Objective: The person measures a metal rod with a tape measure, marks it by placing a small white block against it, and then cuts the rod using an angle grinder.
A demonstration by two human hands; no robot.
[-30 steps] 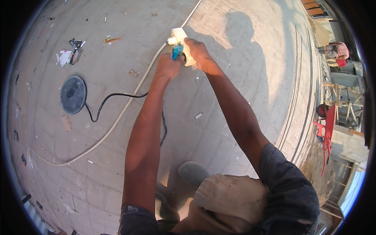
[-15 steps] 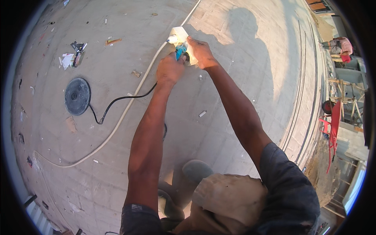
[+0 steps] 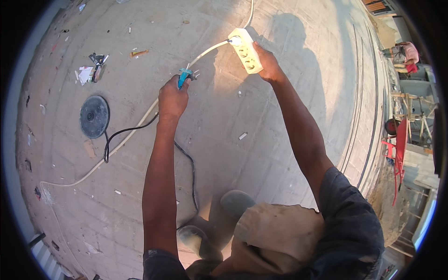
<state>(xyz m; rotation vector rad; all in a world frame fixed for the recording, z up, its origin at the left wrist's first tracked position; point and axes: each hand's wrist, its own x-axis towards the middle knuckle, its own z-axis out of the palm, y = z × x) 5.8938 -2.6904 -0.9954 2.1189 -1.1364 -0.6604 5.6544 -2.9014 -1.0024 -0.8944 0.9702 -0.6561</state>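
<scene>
Left hand [image 3: 173, 99]: grip closed round blue plug [image 3: 184, 78], prongs bare, left of power strip [image 3: 250, 60]. Right hand [image 3: 268, 64]: grip clasping strip's right side. Black cord [image 3: 192, 161] could snag on boot [image 3: 194, 239] (slack lies close), jerking plug loose.

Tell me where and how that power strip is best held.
I'd take the strip by its long right edge, from the right, as the right hand does. It is a long, narrow block; its sockets face the camera, and a white plug sits in its far end, its cord leading left. That grip likely clears them.
</scene>
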